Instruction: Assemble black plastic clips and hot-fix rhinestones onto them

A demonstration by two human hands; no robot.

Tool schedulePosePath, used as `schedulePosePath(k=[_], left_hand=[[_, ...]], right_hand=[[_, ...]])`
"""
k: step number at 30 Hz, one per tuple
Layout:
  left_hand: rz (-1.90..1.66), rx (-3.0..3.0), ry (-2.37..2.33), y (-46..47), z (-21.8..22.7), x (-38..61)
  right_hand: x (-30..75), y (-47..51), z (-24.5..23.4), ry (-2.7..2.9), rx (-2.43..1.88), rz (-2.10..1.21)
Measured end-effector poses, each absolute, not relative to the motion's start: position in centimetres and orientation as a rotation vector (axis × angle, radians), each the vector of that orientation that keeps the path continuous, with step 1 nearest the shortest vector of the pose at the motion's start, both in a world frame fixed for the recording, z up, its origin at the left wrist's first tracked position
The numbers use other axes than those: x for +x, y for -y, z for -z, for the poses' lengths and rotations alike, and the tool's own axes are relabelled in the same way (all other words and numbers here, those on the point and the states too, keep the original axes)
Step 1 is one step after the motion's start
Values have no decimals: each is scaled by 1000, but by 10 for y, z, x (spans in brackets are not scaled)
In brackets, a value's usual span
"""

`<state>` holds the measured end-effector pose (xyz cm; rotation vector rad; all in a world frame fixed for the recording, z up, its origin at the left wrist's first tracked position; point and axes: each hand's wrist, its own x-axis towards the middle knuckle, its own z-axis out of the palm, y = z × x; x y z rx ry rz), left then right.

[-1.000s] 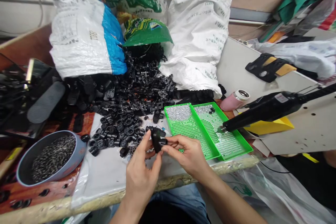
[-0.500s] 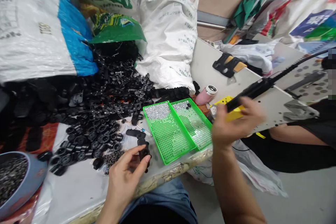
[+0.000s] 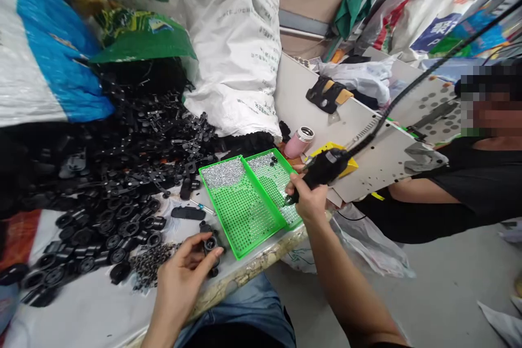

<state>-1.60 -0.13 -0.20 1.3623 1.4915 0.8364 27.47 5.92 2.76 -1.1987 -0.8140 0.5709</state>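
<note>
"What's biggest near the fingers?"

"The green trays (image 3: pixel 232 209), between the two hands. Next, the black power driver (image 3: pixel 326 166): the right hand (image 3: pixel 312 201) has its fingers wrapped round it, tip just ahead of them at the right tray; whether it touches, I can't tell."

"The black part (image 3: pixel 210 242)?"

"Pinched between thumb and forefinger of the left hand (image 3: pixel 183 266)."

"Which step?"

"Probably loading the tip with one of the silver bits (image 3: pixel 222 174), smallest, beyond the left fingers. Next would call for steady aim and a firm pinch."
</note>
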Motion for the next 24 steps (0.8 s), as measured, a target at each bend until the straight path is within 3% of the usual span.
schedulePosePath(k=[15,24], left_hand=[[-934,1385,-1471,0,8,-12],[-943,1316,-1360,7,-1,-5]], right_hand=[[262,-58,-16,723,-1175,-535],[224,-38,-60,862,-1083,-571]])
